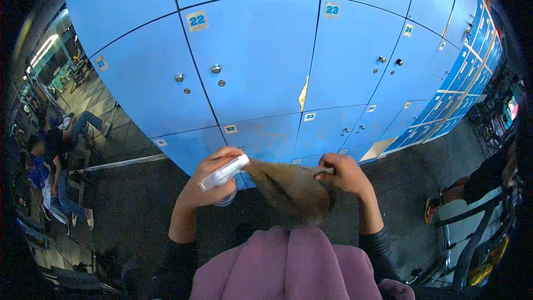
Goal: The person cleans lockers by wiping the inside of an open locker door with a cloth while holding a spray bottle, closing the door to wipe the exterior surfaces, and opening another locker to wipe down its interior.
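Observation:
Between my hands hangs a brown piece of cloth or a soft bag [291,191], blurred, its exact kind unclear. My right hand [343,173] pinches its upper right edge. My left hand [210,179] grips a flat white, partly clear object [225,173], perhaps a plastic case; the brown item's upper left corner meets this hand. Below the left fingers shows part of a round clear thing [227,199]. Blue numbered locker doors [258,50] stand just beyond both hands, all those nearby closed.
Small metal knobs [215,68] and locks stick out from the doors. Two people [62,166] sit at the left. At the right, a person's leg [454,193] shows near black tubular equipment [474,233]. More lockers [462,87] run off to the right above the dark floor [399,187].

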The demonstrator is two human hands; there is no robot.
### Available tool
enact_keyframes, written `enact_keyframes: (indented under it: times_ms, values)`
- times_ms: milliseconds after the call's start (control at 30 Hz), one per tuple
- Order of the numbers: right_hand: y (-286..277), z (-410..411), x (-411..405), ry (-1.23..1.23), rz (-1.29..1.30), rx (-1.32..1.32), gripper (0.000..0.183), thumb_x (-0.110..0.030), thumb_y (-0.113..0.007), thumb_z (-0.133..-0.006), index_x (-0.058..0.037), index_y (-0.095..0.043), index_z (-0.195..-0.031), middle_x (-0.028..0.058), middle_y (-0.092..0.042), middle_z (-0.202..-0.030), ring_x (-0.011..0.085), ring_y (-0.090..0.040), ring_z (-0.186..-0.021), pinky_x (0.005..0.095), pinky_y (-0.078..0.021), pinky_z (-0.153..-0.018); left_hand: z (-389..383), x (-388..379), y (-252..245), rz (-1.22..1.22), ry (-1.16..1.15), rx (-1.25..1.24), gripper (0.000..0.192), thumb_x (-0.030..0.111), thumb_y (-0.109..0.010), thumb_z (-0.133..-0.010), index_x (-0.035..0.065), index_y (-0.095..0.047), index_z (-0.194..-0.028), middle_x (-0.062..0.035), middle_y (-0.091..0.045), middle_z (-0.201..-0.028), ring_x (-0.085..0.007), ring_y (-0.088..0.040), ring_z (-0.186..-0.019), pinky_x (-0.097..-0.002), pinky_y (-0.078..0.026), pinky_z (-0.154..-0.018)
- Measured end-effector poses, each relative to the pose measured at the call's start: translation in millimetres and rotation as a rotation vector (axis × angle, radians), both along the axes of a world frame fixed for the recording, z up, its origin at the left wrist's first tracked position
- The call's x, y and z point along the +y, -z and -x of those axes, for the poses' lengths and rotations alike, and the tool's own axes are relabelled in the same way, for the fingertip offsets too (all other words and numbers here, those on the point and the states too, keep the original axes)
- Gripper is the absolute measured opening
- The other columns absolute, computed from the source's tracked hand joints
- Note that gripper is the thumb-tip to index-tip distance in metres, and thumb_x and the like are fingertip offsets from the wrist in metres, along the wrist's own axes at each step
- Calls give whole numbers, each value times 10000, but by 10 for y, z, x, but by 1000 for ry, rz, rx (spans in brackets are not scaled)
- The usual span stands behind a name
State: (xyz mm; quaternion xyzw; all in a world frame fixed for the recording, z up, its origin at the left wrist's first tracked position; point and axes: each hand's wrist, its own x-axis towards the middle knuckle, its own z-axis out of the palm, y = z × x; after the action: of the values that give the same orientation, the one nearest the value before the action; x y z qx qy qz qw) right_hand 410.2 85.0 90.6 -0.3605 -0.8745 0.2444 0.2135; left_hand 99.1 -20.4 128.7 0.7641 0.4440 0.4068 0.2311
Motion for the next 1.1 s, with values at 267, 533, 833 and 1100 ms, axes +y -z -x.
enact_keyframes:
  times_ms: [267, 533, 833, 1100]
  values:
    - [-126, 163, 230, 229, -320, 279, 200, -24, -589, -661, -32, -568, -860, 119, -559, -821, 303, -543, -782, 346, -437, -681, 112, -85, -191, 12, -132, -151, 418, 14, -523, -639, -21, -574, -1052, -107, -524, -1093, -214, -534, -974, -304, -419, -823]
    - [1144, 561, 27, 535, 522, 1581, 293, -54, -555, -725, -5, -560, -1014, 93, -543, -1076, 285, -486, -1037, 348, -383, -917, -195, -266, -427, 59, 335, -67, 398, 294, -597, -783, -3, -566, -1046, -132, -530, -1132, -260, -524, -1029, -365, -414, -866]
    - [977, 585, 295, 47, 555, 984, 296, -91, -538, -769, -5, -549, -1052, 104, -551, -1089, 275, -504, -1026, 356, -402, -900, -259, -381, 776, 536, 284, -400, 417, 287, -607, -718, 48, -573, -1058, -105, -365, -1283, -273, -350, -1216, -422, -312, -993]
    - [787, 598, -16, 120, 158, 754, 303, -124, -522, -808, -4, -540, -1086, 113, -558, -1101, 266, -520, -1017, 362, -419, -886, -39, -141, 852, 365, 188, -441, 591, 385, -725, -633, 95, -542, -1115, -158, -410, -1267, -320, -176, -1328, -474, -149, -1048]
